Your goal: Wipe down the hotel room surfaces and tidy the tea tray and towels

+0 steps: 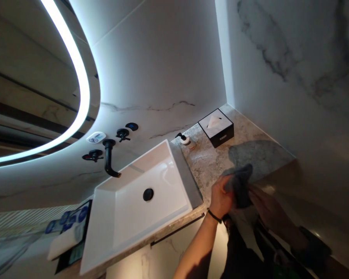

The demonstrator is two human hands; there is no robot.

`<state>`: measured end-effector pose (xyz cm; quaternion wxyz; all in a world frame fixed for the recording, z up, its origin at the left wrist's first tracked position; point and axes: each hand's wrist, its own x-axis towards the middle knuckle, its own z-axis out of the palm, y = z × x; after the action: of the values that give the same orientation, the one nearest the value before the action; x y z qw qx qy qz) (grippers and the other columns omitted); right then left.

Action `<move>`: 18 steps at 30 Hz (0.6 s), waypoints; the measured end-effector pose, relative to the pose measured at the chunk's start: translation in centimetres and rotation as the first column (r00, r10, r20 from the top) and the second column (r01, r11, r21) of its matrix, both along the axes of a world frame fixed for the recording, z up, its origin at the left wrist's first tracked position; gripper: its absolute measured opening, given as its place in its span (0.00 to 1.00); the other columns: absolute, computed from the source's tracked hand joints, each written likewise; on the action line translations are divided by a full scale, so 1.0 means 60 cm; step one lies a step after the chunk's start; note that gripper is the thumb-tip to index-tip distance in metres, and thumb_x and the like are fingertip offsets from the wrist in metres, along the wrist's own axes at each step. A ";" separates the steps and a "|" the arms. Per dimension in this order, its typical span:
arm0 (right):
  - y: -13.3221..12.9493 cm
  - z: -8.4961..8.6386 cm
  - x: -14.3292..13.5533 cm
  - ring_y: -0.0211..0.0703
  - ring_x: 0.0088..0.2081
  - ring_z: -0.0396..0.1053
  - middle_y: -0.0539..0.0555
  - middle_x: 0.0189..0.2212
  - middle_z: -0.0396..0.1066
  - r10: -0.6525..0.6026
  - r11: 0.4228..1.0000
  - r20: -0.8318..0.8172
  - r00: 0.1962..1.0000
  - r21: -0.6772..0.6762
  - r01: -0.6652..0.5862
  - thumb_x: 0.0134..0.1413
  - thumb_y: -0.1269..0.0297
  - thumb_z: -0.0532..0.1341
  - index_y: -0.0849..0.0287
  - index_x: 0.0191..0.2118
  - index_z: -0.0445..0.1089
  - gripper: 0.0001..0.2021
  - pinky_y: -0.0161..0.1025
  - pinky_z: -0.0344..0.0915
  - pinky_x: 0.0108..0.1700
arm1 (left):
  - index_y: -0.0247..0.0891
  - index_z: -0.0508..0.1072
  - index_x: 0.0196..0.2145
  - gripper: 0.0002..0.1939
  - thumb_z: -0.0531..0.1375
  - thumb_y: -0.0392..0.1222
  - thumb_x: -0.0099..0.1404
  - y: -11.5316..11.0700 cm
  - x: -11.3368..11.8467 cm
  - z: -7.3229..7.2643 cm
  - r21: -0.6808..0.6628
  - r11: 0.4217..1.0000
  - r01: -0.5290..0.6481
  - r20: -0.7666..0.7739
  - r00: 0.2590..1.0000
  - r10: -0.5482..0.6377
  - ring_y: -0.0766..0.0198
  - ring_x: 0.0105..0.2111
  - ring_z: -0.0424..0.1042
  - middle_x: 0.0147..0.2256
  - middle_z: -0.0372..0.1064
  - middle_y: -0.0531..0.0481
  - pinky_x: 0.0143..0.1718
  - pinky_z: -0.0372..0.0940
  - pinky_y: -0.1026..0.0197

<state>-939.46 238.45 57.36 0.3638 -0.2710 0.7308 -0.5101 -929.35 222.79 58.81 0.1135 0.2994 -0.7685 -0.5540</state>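
A dark grey cloth (242, 186) is bunched between my two hands, in front of the counter's edge. My left hand (222, 197), with a dark band at the wrist, is closed around the cloth's left side. From the right, my right hand (264, 202) grips the cloth's other side; it lies in shadow and its fingers are partly hidden. Beyond the hands, the stone counter (203, 164) carries a pump bottle (188, 142) and a black tissue box (223, 139) with a tissue sticking out. To the left is a white rectangular sink (128, 221) with a black drain (148, 194).
A black wall spout (108, 159) reaches over the sink, with black cross handles (123, 135) beside it. A lit round mirror (84, 89) hangs above. At the sink's far left, a dark tray (64, 259) holds a rolled white towel (64, 242) and blue-marked items. Marble walls enclose the right.
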 end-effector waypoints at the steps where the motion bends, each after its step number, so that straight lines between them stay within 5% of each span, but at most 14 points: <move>1: 0.015 0.001 -0.019 0.57 0.57 0.63 0.59 0.55 0.67 -0.026 1.000 -0.072 0.997 0.001 0.026 0.60 0.45 0.51 0.58 0.52 0.71 0.26 0.56 0.58 0.62 | 0.38 0.72 0.51 0.29 0.54 0.23 0.51 -0.013 -0.022 -0.014 -0.043 0.999 -0.033 0.050 0.998 0.035 0.61 0.48 0.70 0.46 0.72 0.49 0.54 0.66 0.56; 5: 0.090 -0.018 -0.091 0.57 0.53 0.67 0.55 0.51 0.70 -0.044 0.983 -0.198 0.979 0.164 0.077 0.57 0.41 0.53 0.48 0.49 0.73 0.23 0.56 0.65 0.58 | 0.33 0.66 0.56 0.30 0.54 0.24 0.56 -0.034 -0.091 -0.091 -0.204 0.972 -0.114 0.279 0.945 0.169 0.53 0.55 0.65 0.55 0.64 0.37 0.58 0.63 0.48; 9: 0.121 -0.050 -0.107 0.60 0.49 0.70 0.56 0.47 0.73 0.016 0.965 -0.178 0.984 0.260 0.031 0.51 0.37 0.55 0.46 0.46 0.75 0.25 0.57 0.71 0.51 | 0.41 0.64 0.61 0.31 0.58 0.32 0.59 0.027 -0.086 -0.147 -0.295 0.946 0.134 0.468 0.884 0.021 0.42 0.53 0.64 0.58 0.56 0.33 0.50 0.68 0.43; 13: 0.110 -0.076 -0.078 0.60 0.51 0.69 0.53 0.48 0.72 0.114 0.949 -0.012 0.993 0.298 -0.105 0.50 0.36 0.56 0.44 0.48 0.73 0.26 0.60 0.64 0.58 | 0.49 0.60 0.63 0.29 0.56 0.41 0.65 0.086 0.017 -0.148 -0.335 0.877 0.346 0.604 0.793 -0.082 0.41 0.51 0.64 0.56 0.57 0.35 0.45 0.70 0.43; 18: 0.112 -0.139 -0.065 0.57 0.50 0.69 0.52 0.48 0.73 0.219 0.937 -0.002 0.976 0.278 -0.210 0.52 0.37 0.56 0.33 0.47 0.72 0.20 0.56 0.63 0.56 | 0.49 0.60 0.63 0.25 0.46 0.38 0.70 0.073 0.210 -0.121 -0.310 0.879 0.363 0.686 0.725 -0.058 0.39 0.56 0.61 0.61 0.56 0.36 0.51 0.66 0.41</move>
<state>-943.37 245.19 49.05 0.4392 -0.3041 0.7667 -0.3561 -916.75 227.15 51.55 -0.1673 0.3511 -0.8891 -0.2413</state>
